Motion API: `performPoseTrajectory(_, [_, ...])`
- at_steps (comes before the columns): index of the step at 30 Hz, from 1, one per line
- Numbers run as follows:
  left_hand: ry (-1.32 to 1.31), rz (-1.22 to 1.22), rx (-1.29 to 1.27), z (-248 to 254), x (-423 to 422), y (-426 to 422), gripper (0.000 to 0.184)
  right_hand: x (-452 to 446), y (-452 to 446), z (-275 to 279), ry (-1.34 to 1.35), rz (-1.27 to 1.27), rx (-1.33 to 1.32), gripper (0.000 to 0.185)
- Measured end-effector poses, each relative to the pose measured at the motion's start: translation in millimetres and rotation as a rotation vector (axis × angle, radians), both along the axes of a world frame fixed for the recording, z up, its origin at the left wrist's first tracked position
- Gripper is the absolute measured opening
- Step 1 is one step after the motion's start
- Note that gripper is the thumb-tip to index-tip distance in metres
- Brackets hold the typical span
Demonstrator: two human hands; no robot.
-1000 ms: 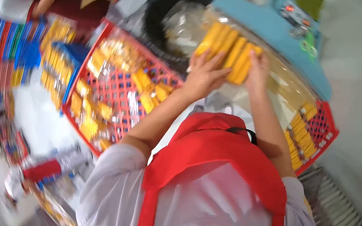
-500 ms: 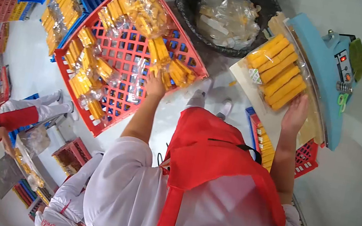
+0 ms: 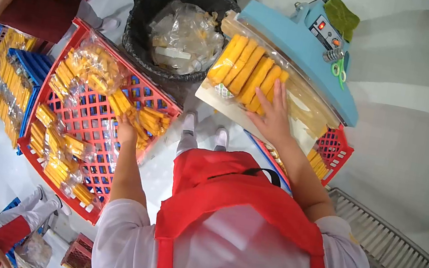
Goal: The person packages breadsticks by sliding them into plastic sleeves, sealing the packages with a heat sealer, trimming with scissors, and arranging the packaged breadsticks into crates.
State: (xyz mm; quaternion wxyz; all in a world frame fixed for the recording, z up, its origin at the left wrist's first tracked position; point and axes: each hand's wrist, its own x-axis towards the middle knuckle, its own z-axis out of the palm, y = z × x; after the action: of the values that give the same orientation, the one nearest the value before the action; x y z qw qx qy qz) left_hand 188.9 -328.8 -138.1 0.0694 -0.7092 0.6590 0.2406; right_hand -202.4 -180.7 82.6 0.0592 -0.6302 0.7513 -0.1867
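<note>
My left hand (image 3: pixel 127 129) is at the near right part of a red plastic crate (image 3: pixel 93 205), its fingers closed around the lower end of some yellow sticks (image 3: pixel 120 102). More loose yellow sticks (image 3: pixel 152 121) lie just right of it. My right hand (image 3: pixel 275 116) rests with spread fingers on the right side of a clear bag of thick yellow sticks (image 3: pixel 245 73). That bag lies flat on the pale shelf of a light-blue bag sealer (image 3: pixel 301 63), its sticks side by side.
A bin with a black liner (image 3: pixel 136 22) holding clear plastic stands between crate and sealer. Smaller bagged packs (image 3: pixel 59 150) lie in the red crate. Another red crate (image 3: pixel 340 156) sits below the sealer. A metal rack (image 3: pixel 383 250) is at right. Other people work at upper left and lower left.
The view has turned, shifting crate, bin and sealer leftward in it. My right hand has moved from the bag's edge onto its right side. My left hand stays at the yellow sticks.
</note>
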Motion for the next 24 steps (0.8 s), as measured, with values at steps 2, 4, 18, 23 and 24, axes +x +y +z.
performPoseTrajectory(2, [0.178,0.088,-0.131,18,10,-4,0.037,-2,-2,-5,-0.029,0.016,-0.052,0.057])
performPoseTrajectory(4, [0.059,0.112,-0.062,65,9,-10,0.036,-3,0,-10,-0.052,0.024,-0.074,0.057])
performPoseTrajectory(18, [0.397,-0.491,-0.174,393,-58,-1,0.021,2,-16,57,-0.424,0.199,-0.311,0.06])
performPoseTrajectory(23, [0.681,-0.822,0.188,464,-125,-15,0.021,15,-42,67,-1.533,0.395,0.184,0.066])
performPoseTrajectory(24, [0.771,-0.85,0.319,475,-145,-16,0.022,19,-36,66,-1.8,0.593,0.288,0.071])
